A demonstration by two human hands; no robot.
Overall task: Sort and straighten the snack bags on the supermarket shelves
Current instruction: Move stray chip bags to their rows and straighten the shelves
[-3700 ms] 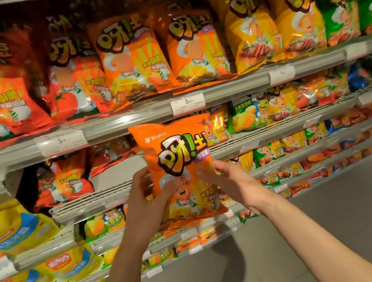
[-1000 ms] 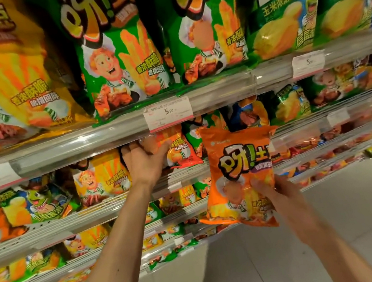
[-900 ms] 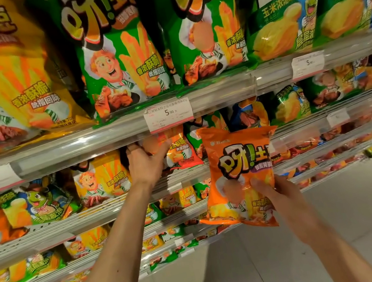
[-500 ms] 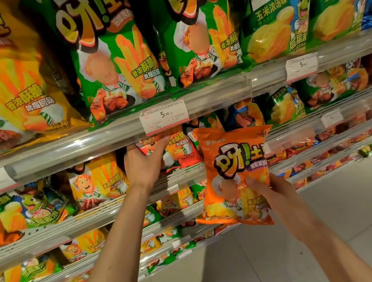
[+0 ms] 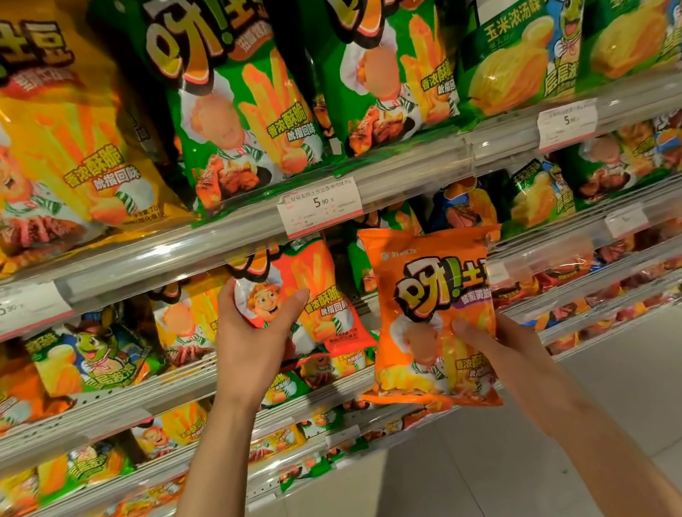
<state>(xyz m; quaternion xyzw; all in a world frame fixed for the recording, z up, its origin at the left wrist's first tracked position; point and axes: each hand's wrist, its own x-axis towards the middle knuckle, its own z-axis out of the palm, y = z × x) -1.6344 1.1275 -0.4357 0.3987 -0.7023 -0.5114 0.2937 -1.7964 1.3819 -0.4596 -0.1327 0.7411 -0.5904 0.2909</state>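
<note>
Two bags in play. Left hand (image 5: 249,343) up at the second shelf (image 5: 149,397), grip wrapped round the left edge of a red-orange bag (image 5: 306,305), thumb across its front, fingers curled behind. Bag half out of its row, tilted, lower corner hanging over the shelf lip. Right hand (image 5: 501,348) lower and out in front of the shelving, grip pinching an orange bag (image 5: 435,310) near its bottom right corner, thumb on the printed face, fingers hidden behind. Orange bag upright, in the air, clear of every shelf, just right of the red-orange one.

Looks like a swap or a re-slot under way, judging by the mixed colours along that second row. To do it well: draw the red-orange bag straight out rather than twisting, so the yellow and green neighbours stay standing. Light squeeze only; air-filled packs, crisp contents, easily crushed. Then match flavour to facing and check against the price tag (image 5: 319,207) above before pushing anything home. Seat the bottom seam flat first, then tip the face forward to line up with the row.

Left forearm rising steeply from bottom centre, wrist bent back, palm toward the shelf. Right forearm coming in from the lower right, wrist fairly straight, palm turned up and inward under the bag. Both arms bare.
</note>
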